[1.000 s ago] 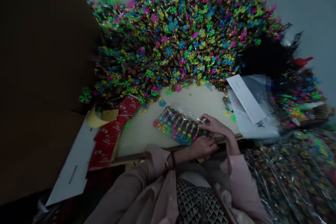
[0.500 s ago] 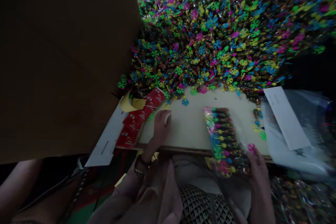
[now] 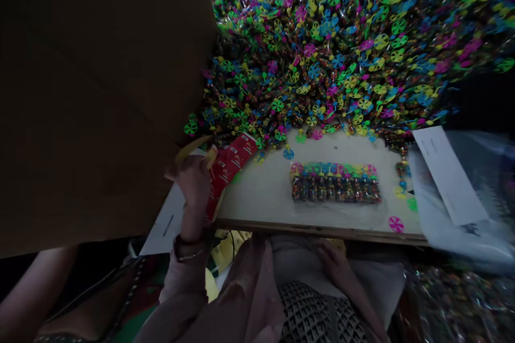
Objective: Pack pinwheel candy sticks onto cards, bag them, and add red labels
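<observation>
My left hand point(image 3: 192, 179) is at the left end of the table, its fingers closed round a curled yellow strip point(image 3: 193, 148) beside the red printed cards point(image 3: 237, 155). Part of the strip and cards is hidden behind it. Below the table edge, my right hand point(image 3: 333, 258) lies over my lap with its fingers loosely stretched, holding nothing I can see. A clear bag of candy-filled tubes point(image 3: 336, 187) lies flat on the pale tabletop point(image 3: 261, 198), its colourful pinwheel tops pointing away from me. A loose pink pinwheel point(image 3: 396, 224) sits near the front edge.
A large heap of pinwheel tubes point(image 3: 322, 64) covers the table's back. A big cardboard box point(image 3: 100, 102) stands at left. Clear plastic bags point(image 3: 483, 171) and a white card strip point(image 3: 450, 177) lie at right. Another person's arm point(image 3: 36, 289) shows lower left.
The filled bag went from my hands to lying on the table, turned with its tops away. My left hand moved left to the yellow strip; my right hand let go and dropped to my lap.
</observation>
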Available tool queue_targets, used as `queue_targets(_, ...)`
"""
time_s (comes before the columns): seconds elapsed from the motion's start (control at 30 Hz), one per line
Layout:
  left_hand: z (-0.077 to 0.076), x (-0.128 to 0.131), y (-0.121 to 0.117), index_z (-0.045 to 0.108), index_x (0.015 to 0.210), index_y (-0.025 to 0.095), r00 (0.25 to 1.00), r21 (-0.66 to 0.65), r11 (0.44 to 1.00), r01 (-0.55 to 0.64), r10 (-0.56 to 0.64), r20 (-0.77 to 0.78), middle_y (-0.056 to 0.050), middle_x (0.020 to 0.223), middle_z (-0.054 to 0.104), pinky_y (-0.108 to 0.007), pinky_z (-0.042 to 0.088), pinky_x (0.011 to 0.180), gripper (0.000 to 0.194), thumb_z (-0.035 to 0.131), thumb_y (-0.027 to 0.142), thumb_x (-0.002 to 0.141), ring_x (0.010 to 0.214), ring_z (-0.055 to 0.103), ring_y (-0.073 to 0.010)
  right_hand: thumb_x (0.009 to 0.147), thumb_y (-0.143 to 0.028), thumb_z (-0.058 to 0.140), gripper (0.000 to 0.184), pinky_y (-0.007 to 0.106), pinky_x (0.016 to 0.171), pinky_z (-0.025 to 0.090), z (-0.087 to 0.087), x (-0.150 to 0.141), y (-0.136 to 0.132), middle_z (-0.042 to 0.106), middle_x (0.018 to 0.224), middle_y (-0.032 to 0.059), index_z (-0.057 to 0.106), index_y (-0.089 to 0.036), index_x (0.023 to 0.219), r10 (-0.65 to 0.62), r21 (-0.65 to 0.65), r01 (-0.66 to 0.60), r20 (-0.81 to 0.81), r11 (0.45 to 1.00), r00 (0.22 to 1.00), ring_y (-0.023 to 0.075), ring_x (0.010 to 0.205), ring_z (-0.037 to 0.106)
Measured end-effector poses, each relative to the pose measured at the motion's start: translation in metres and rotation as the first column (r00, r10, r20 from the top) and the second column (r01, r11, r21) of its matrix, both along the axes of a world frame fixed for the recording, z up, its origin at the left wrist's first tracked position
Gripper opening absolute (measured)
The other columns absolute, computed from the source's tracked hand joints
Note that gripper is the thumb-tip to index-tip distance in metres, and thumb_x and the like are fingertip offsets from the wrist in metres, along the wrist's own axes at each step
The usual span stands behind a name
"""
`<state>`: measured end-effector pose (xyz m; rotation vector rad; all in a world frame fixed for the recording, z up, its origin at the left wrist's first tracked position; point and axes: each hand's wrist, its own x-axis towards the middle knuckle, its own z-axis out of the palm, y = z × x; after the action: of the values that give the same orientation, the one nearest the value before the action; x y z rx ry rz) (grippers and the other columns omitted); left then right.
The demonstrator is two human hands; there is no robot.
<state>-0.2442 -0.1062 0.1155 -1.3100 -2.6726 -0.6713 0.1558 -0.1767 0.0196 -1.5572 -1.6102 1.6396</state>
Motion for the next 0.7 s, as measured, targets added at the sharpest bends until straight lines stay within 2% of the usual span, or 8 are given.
queue_targets(0.07,0.020,0.017,-0.010,0.064,0.078,0.015,0.989,0.178,0.984,0.005,-0.032,0.146,-0.007,0.082,0.065,-0.041,0.042,0.090,0.027,0.052,0.037,0.086,0.087,0.058,-0.0227,0.083,-0.056,0.053,0.037,0.038,0.079,0.053,0.016,-0.001,0.003,0.071,0.094,0.0057,0.071,-0.025,0.092,0.054,0.002,-0.054,0.018,0.999,0.998,0.0259,0.090,0.065)
queue_targets(0.13,0.036,0.049,-0.015,0.063,0.076,0.017,0.873,0.271,0.962,0.034,-0.160,0.460,-0.002,0.073,0.062,-0.029,0.046,0.073,0.029,0.057,0.044,0.082,0.073,0.056,-0.0168,0.082,-0.055,0.055,0.037,0.037,0.077,0.053,0.035,-0.005,0.010,0.071,0.091,0.0057,0.070,-0.024,0.097,0.026,0.004,-0.026,0.045,1.000,0.999,0.0252,0.087,0.065)
queue_targets(0.23,0.041,0.111,-0.013,0.064,0.080,0.018,0.422,0.319,0.929,0.186,-0.368,0.828,0.001,0.073,0.063,-0.023,0.044,0.062,0.035,0.056,0.051,0.081,0.067,0.054,-0.0136,0.084,-0.054,0.054,0.040,0.033,0.072,0.052,0.068,-0.011,0.026,0.070,0.096,0.0074,0.066,-0.023,0.106,-0.164,0.123,0.159,0.026,0.980,0.986,0.0230,0.085,0.064)
queue_targets(0.33,0.027,0.170,-0.001,0.065,0.083,0.017,0.030,0.416,0.869,0.268,-0.439,0.898,-0.001,0.079,0.066,-0.023,0.046,0.068,0.038,0.061,0.054,0.077,0.075,0.058,-0.0143,0.090,-0.056,0.038,0.051,0.031,0.073,0.052,0.100,-0.014,0.047,0.064,0.115,0.0093,0.052,-0.025,0.129,-0.291,0.284,0.337,-0.192,0.898,0.937,0.0217,0.096,0.062)
queue_targets(0.4,0.016,0.201,0.010,0.064,0.086,0.016,-0.174,0.435,0.863,0.257,-0.402,0.899,-0.002,0.082,0.067,-0.023,0.047,0.070,0.039,0.066,0.053,0.074,0.077,0.059,-0.0146,0.089,-0.059,0.039,0.059,0.032,0.078,0.052,0.116,-0.010,0.062,0.060,0.123,0.0101,0.044,-0.025,0.136,-0.218,0.327,0.292,-0.244,0.899,0.945,0.0228,0.104,0.060)
queue_targets(0.47,0.007,0.222,0.023,0.063,0.092,0.016,-0.334,0.392,0.893,0.222,-0.308,0.891,-0.003,0.083,0.069,-0.025,0.049,0.070,0.040,0.069,0.050,0.072,0.076,0.062,-0.0158,0.080,-0.059,0.057,0.063,0.035,0.084,0.050,0.124,-0.002,0.074,0.061,0.123,0.0101,0.050,-0.022,0.132,-0.128,0.330,0.166,-0.133,0.929,0.983,0.0251,0.105,0.060)
queue_targets(0.57,-0.002,0.234,0.046,0.061,0.096,0.015,-0.422,0.260,0.953,0.157,-0.174,0.890,-0.005,0.082,0.070,-0.031,0.052,0.072,0.039,0.064,0.048,0.076,0.078,0.066,-0.0199,0.071,-0.048,0.073,0.053,0.037,0.090,0.047,0.120,0.013,0.082,0.068,0.112,0.0073,0.063,-0.020,0.115,0.038,0.221,-0.030,-0.031,0.975,0.999,0.0257,0.102,0.061)
queue_targets(0.7,-0.013,0.228,0.070,0.062,0.092,0.016,-0.333,0.131,0.985,0.115,-0.086,0.939,-0.006,0.077,0.071,-0.036,0.053,0.077,0.030,0.049,0.043,0.086,0.086,0.067,-0.0240,0.074,-0.042,0.072,0.038,0.034,0.089,0.047,0.092,0.024,0.075,0.071,0.103,0.0036,0.068,-0.020,0.104,0.071,0.038,-0.064,-0.219,0.997,0.973,0.0210,0.096,0.063)
